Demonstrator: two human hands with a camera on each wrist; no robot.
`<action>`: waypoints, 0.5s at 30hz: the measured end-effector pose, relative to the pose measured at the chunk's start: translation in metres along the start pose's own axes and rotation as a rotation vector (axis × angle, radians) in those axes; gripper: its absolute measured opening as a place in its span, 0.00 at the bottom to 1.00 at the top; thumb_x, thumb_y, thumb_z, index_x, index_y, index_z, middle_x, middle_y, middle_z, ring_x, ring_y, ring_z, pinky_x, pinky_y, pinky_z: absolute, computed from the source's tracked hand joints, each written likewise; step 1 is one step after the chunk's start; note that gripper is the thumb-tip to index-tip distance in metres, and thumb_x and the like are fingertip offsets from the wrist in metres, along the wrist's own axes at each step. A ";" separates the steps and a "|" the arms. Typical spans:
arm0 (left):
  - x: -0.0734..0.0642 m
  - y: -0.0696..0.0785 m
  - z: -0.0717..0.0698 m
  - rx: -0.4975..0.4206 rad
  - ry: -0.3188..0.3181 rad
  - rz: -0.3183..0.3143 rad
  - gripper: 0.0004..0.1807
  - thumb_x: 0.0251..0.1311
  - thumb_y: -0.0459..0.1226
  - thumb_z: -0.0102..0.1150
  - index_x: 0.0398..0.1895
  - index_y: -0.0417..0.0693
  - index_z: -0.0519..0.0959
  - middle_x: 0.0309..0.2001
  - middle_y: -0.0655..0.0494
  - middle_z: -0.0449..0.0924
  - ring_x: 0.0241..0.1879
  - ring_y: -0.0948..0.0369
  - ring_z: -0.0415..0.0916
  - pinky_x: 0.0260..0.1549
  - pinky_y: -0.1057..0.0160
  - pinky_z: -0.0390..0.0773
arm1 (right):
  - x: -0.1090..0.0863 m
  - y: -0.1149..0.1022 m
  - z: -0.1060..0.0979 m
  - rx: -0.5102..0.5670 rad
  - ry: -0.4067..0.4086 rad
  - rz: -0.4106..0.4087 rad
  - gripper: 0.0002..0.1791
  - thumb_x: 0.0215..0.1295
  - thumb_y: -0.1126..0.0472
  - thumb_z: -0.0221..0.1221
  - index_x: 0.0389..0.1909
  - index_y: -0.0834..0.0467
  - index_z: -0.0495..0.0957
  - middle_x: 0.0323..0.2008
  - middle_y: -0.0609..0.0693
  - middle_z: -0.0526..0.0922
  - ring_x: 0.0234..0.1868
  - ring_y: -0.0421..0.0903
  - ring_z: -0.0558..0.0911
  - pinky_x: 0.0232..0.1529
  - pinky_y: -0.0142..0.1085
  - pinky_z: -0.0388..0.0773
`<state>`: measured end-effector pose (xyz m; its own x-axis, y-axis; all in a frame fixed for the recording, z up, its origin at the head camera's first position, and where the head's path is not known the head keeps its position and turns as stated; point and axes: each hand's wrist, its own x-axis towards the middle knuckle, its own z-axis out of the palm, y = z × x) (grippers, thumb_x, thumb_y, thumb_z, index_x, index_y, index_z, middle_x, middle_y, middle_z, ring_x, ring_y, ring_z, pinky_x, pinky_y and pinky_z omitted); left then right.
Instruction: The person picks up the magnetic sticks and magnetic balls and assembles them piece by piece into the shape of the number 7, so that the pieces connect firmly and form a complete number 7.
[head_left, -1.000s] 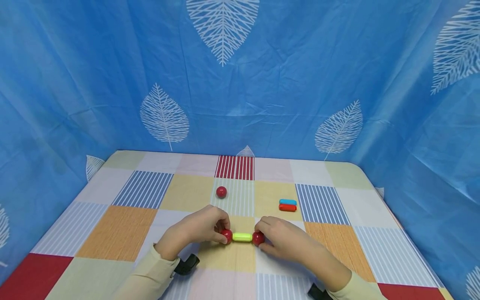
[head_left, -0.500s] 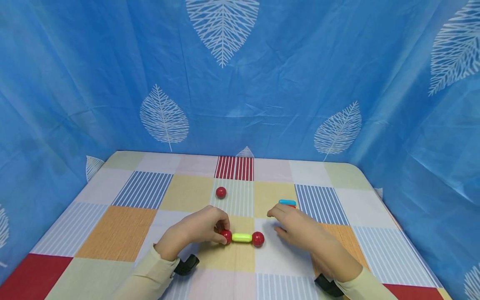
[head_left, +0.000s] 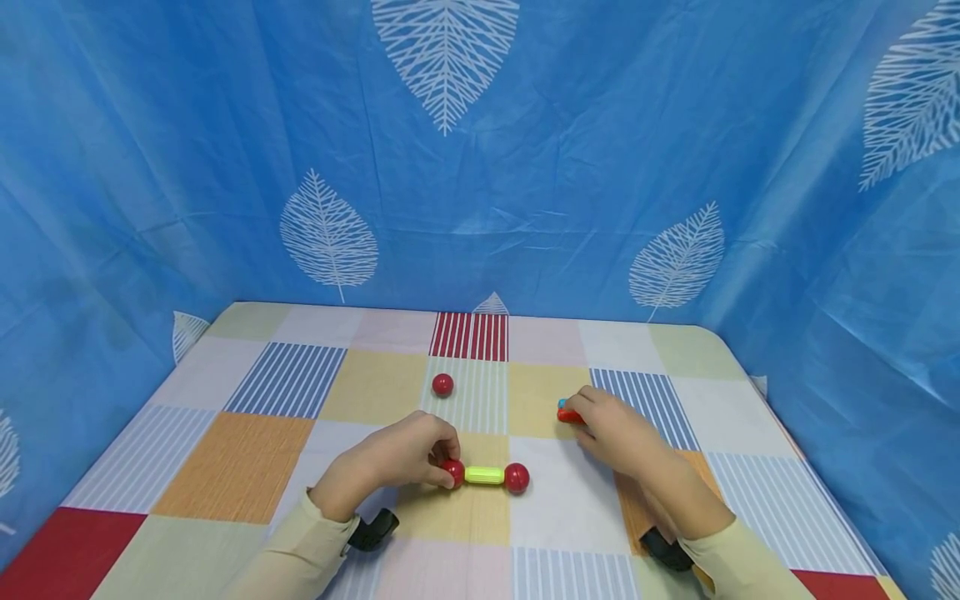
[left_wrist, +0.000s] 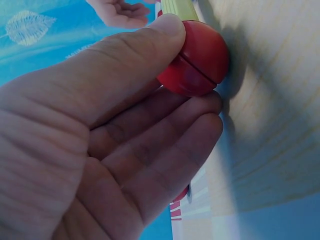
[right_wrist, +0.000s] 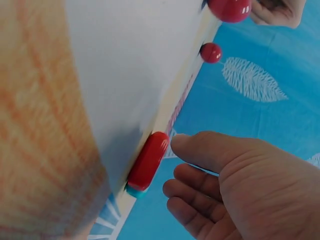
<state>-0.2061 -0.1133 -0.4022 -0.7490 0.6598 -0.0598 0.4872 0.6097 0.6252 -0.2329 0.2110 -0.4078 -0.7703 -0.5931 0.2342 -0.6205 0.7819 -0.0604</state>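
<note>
In the head view my left hand [head_left: 412,450] pinches a glossy red ball [head_left: 453,472] between thumb and fingers. A yellow-green ribbed rod [head_left: 484,475] joins that ball to a second red ball [head_left: 517,477], all lying on the cloth. The left wrist view shows the thumb on the held ball [left_wrist: 200,57], which has a groove around it. My right hand [head_left: 615,429] hovers at a red rod [right_wrist: 149,160], loosely bent fingers apart from it. Behind the red rod lies a blue rod [head_left: 562,403], mostly hidden by the hand.
Another red ball [head_left: 442,384] lies farther back on the patchwork tablecloth [head_left: 375,387]. A blue curtain [head_left: 487,208] with white leaf prints hangs behind the table and along both sides.
My right hand has let go of the right-hand ball and moved right and away from me, to the red and blue rods. The left hand keeps its hold in place.
</note>
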 end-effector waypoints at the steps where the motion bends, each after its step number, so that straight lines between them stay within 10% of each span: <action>1: 0.000 0.000 0.000 0.001 0.001 0.001 0.10 0.48 0.36 0.76 0.27 0.51 0.80 0.26 0.69 0.77 0.28 0.69 0.75 0.32 0.69 0.76 | 0.000 0.001 0.000 0.002 0.001 0.004 0.17 0.53 0.67 0.70 0.44 0.60 0.79 0.38 0.50 0.78 0.36 0.45 0.77 0.39 0.39 0.79; 15: 0.000 0.000 0.001 -0.015 -0.002 -0.003 0.10 0.48 0.35 0.76 0.27 0.51 0.80 0.26 0.68 0.77 0.29 0.69 0.75 0.32 0.69 0.77 | 0.001 0.011 0.004 -0.007 -0.061 0.057 0.14 0.54 0.65 0.70 0.40 0.61 0.80 0.35 0.49 0.76 0.34 0.44 0.77 0.38 0.39 0.78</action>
<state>-0.2062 -0.1129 -0.4033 -0.7497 0.6587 -0.0635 0.4779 0.6053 0.6365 -0.2411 0.2181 -0.4123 -0.8120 -0.5581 0.1708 -0.5745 0.8158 -0.0655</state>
